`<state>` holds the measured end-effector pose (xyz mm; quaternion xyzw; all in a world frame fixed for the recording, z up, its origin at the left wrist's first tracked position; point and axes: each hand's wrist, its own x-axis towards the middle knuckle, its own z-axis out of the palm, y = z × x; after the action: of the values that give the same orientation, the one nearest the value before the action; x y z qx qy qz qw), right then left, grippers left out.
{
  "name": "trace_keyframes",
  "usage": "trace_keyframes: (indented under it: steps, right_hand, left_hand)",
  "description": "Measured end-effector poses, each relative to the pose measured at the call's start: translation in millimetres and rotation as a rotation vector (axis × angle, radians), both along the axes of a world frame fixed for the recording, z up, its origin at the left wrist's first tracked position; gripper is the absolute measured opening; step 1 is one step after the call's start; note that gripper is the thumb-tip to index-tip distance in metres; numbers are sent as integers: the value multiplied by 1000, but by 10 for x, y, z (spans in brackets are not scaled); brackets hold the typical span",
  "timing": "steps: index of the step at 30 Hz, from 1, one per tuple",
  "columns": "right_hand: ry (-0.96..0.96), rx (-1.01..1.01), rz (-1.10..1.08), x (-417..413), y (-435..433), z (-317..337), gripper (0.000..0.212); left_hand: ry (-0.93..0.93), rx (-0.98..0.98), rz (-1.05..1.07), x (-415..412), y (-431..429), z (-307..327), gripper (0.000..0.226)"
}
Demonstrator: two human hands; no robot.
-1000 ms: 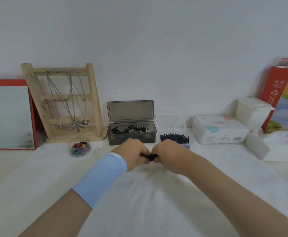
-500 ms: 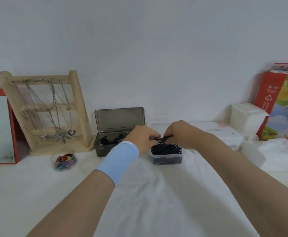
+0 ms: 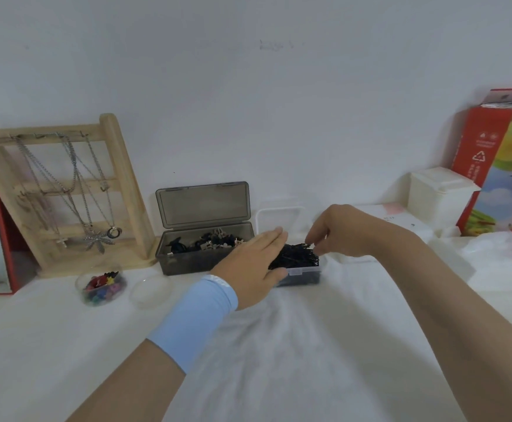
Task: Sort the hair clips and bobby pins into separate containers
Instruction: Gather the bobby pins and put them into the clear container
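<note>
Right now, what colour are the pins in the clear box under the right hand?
The pins are black, best seen in the head view.

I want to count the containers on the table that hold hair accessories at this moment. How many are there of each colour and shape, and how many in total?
Grey box with hair clips: 1
Clear box with bobby pins: 1
Clear round jar with colourful clips: 1
Total: 3
</note>
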<state>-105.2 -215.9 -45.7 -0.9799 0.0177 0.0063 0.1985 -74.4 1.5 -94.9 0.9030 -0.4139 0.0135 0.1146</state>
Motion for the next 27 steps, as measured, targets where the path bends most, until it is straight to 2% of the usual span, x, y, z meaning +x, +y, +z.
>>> trace_keyframes:
  steps: [2,6,10,11,13,16,18,20,24,27]
  right_hand:
    - [-20,17,3,22,62,-27,16]
    - [-34,20,19,43,129,-26,17]
    - [-209,70,-81,61,2,1,12]
    - [-258,111,-125,84,-14,-26,15]
    - [-285,172,-190,142,-10,-100,26]
    - [-191,244,-192,209,60,-198,47]
    - [-165,386,-192,219,102,-211,53]
    - [-202,509,-224,223,108,-221,55]
    - [-272,599,-286,222,60,-201,58]
    - [-281,600,-206,175,33,-121,45]
  left_hand:
    - [-47,24,-10,11,-59,16,69]
    - [-1,112,-32,40,-133,3,67]
    - [-6,146,-32,49,-122,-32,66]
    - [7,110,-36,50,-124,-17,66]
    - [65,-85,-28,74,-134,51,63]
    - [107,-437,62,174,-98,221,52]
    - [126,-585,121,253,-65,293,47]
    - [100,-632,147,296,-34,312,45]
    - [-5,-651,162,310,9,274,43]
    - [-26,-634,150,295,46,261,41]
